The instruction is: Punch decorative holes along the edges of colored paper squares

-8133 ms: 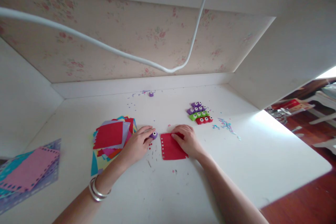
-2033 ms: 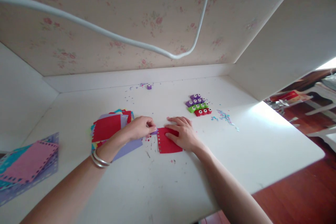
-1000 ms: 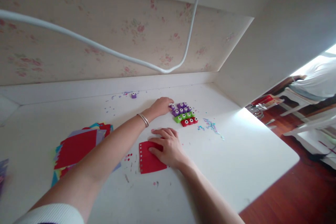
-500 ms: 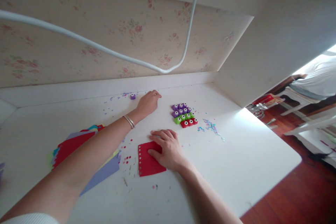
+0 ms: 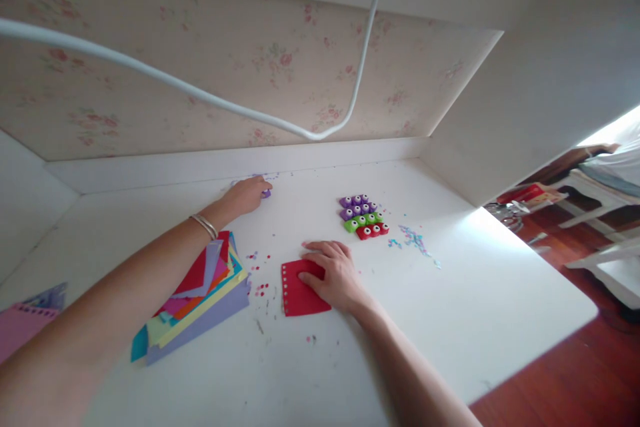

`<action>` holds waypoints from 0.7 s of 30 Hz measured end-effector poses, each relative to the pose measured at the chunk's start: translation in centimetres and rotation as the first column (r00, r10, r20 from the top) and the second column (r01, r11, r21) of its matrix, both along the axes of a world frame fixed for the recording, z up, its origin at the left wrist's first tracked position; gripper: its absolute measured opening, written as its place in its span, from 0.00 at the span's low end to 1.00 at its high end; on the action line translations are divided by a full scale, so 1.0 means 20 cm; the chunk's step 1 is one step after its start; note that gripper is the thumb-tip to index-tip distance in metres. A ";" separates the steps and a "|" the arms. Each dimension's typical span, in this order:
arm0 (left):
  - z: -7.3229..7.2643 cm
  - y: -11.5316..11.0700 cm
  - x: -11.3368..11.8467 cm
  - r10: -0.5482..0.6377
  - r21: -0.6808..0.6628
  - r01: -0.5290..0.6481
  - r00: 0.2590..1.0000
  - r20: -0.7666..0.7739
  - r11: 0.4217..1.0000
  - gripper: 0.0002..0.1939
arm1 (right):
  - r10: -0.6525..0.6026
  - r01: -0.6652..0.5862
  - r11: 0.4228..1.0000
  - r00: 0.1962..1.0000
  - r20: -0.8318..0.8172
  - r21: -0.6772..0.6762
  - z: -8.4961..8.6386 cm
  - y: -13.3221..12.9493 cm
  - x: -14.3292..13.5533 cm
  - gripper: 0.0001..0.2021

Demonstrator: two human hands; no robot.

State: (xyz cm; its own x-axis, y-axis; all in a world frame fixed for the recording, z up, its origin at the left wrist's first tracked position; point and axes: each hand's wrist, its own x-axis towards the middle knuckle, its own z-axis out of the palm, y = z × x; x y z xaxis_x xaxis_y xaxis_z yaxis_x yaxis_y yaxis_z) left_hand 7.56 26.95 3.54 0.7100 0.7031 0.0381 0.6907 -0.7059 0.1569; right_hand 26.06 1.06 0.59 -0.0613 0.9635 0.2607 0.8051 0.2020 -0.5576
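One small purple piece (image 5: 267, 193) sits at the far side of the worktop (image 5: 430, 320), the left hand's (image 5: 249, 194) narrow grip closed on it. Rows of eyed pieces (image 5: 365, 217) lie rightward and slightly nearer the person, closer to the right hand (image 5: 336, 273), spread open over red paper (image 5: 297, 300).

Red sheet (image 5: 301, 300) — matt paper look; bracelets (image 5: 205, 226) — shiny, metallic, smooth.

The left hand (image 5: 249, 194) partly hides a purple piece (image 5: 267, 193), while the left edge crops the pink sheet (image 5: 25, 328).
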 end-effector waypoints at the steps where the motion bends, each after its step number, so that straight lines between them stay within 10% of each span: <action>1: 0.01 -0.04 -0.01 -0.003 -0.014 0.003 1.000 0.001 1.000 0.17 | 0.000 0.000 1.000 1.000 -0.006 0.000 0.00 0.00 0.00 0.14; 14: -0.07 -0.83 -0.28 0.109 -0.205 -0.044 0.941 0.321 0.978 0.12 | -0.001 0.005 0.999 0.994 -0.112 0.032 0.02 0.00 -0.01 0.04; 21: -0.12 -1.00 -0.31 0.083 -0.173 -0.012 0.907 0.412 0.985 0.13 | -0.003 0.008 0.999 0.994 -0.111 0.043 -0.02 0.01 -0.01 0.05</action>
